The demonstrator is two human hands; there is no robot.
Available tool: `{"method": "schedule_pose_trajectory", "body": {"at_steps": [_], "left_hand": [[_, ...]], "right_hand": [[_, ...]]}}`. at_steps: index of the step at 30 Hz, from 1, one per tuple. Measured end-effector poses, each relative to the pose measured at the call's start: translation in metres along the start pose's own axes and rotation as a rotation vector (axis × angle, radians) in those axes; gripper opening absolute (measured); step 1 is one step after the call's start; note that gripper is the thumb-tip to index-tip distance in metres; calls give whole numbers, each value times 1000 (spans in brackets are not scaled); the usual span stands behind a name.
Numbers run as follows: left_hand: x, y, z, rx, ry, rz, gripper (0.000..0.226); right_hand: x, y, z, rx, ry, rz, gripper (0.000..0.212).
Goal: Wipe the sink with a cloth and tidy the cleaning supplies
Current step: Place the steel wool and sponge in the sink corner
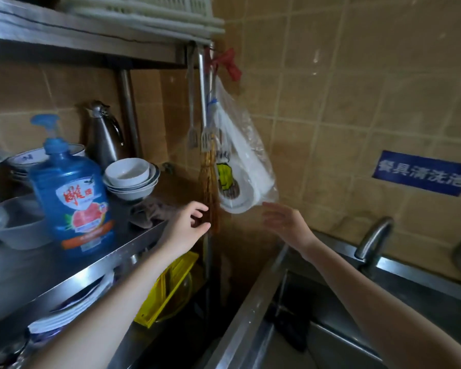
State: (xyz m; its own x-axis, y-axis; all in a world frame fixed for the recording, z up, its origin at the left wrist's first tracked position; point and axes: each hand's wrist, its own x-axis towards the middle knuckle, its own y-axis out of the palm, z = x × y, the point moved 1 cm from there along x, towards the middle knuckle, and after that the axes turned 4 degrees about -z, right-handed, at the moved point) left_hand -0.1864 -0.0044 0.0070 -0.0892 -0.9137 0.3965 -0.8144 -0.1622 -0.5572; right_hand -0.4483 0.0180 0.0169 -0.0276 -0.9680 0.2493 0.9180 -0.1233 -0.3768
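Tan-tiled kitchen corner, steel rack (133, 243) left, steel sink (250, 302) right. A dark cloth-like lump (290, 328) lay in the basin; too dim to confirm. Left hand (186, 227) and right hand (285, 222) were both up and empty, fingers loosely spread, flanking the hanging plastic bag (240, 161). Likely step: steady the bag from below before pulling anything. Detergent bottle (72, 198) stood on the rack. Bag contents, a white roll maybe, were unclear; the bag's hook was hidden.

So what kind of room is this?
Probably a restaurant or canteen dishwashing area: a steel sink with a tap, stacked bowls on a metal rack, and a big dish soap bottle.
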Motion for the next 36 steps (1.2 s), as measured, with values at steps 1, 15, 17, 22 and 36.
{"method": "schedule_pose_trajectory", "body": {"at_steps": [1,15,17,22,36], "left_hand": [[2,10,-3,22,11,31,28],[20,140,-28,172,176,361,18],[16,159,-25,182,187,420,18],[-4,210,-9,205,181,556,17],[-53,350,64,194,-41,719,19]], "right_hand": [[-3,-8,-5,-23,9,-22,49],[-78,-103,-93,-302,204,-311,48],[-93,-109,-105,-353,244,-318,45],[-134,-118,-139,-389,360,-351,48],[-165,-115,-284,-535,677,-255,44]]}}
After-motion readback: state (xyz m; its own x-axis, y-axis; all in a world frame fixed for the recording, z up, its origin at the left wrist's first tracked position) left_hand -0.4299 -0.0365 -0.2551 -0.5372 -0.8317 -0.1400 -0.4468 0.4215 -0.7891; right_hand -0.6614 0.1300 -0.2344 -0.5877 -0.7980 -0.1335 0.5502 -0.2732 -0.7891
